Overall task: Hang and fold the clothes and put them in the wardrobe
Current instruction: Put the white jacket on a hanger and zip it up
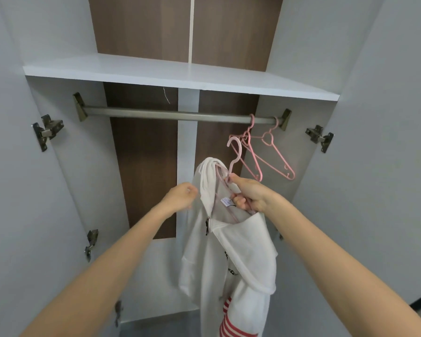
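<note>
Inside the open wardrobe [350,57], a white shelf [180,74] ran across the top with a grey metal rail [168,115] fixed just beneath it. Below the rail and well short of it hung a white zip-up hooded top [229,251] with red-striped cuffs, draped over a pink hanger [235,152] and held up in front of the brown back panel. Both forearms reached forward and upward from the bottom corners. The right hand [250,195] gripped the hanger just under its hook, thumb raised along the neck and fingers curled round the hanger's arm and the collar. The left hand [180,197], fingers bent, pinched the top's edge on the left side of the neck opening. Two empty pink hangers [275,156] hung at the rail's right end, just beside each other. A small white label [226,201] showed inside the collar.
</note>
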The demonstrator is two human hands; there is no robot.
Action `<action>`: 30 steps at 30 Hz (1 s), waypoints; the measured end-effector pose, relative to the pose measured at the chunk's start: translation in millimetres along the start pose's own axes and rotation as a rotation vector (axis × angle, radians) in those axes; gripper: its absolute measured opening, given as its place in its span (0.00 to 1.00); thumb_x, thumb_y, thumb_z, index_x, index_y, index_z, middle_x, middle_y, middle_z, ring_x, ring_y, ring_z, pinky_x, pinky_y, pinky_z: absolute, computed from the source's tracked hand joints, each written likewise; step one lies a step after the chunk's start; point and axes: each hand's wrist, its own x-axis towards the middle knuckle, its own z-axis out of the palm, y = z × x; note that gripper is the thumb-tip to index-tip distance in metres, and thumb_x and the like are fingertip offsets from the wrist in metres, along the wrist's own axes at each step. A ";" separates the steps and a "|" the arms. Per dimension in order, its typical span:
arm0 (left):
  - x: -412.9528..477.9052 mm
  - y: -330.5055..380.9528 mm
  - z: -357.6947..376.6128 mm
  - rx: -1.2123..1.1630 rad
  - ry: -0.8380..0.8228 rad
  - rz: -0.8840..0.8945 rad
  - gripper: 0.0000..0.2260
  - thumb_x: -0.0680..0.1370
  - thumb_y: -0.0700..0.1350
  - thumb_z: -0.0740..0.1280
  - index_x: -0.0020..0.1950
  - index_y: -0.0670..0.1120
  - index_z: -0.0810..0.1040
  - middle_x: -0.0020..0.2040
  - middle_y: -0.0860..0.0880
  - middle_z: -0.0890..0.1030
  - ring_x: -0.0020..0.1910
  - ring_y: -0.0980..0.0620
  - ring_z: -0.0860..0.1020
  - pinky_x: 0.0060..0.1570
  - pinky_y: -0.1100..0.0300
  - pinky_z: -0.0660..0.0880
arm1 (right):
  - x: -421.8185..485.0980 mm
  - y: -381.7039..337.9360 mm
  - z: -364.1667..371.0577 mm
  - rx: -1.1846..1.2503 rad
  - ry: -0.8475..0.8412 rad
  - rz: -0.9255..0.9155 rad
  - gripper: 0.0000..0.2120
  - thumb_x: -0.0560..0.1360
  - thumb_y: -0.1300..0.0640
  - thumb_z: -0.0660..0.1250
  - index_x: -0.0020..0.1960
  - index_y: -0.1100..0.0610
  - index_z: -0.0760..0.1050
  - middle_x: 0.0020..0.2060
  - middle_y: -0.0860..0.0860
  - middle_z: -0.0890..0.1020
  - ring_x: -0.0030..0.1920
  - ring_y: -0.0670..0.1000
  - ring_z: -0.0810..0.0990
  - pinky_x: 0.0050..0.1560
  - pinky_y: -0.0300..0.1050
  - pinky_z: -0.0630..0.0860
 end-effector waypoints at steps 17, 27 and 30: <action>150.4 33.4 -32.6 -0.115 0.139 0.148 0.14 0.82 0.45 0.57 0.67 0.47 0.70 0.62 0.47 0.75 0.47 0.57 0.77 0.49 0.62 0.72 | 162.1 -109.6 -28.2 0.156 0.049 -0.068 0.11 0.80 0.49 0.61 0.44 0.55 0.71 0.33 0.52 0.66 0.18 0.43 0.63 0.18 0.31 0.66; 210.0 53.7 -29.3 -0.132 0.153 0.178 0.16 0.82 0.44 0.56 0.71 0.46 0.68 0.64 0.45 0.74 0.53 0.52 0.74 0.50 0.62 0.70 | 218.5 -125.8 -19.9 0.165 0.055 -0.027 0.10 0.81 0.50 0.58 0.51 0.57 0.70 0.33 0.52 0.68 0.27 0.44 0.62 0.17 0.33 0.68; 215.8 54.0 -29.8 -0.134 0.152 0.179 0.17 0.82 0.43 0.56 0.71 0.46 0.67 0.65 0.45 0.73 0.59 0.49 0.74 0.53 0.62 0.70 | 225.3 -131.2 -16.4 0.167 0.060 -0.052 0.12 0.81 0.49 0.58 0.51 0.58 0.70 0.33 0.52 0.67 0.27 0.44 0.63 0.18 0.34 0.70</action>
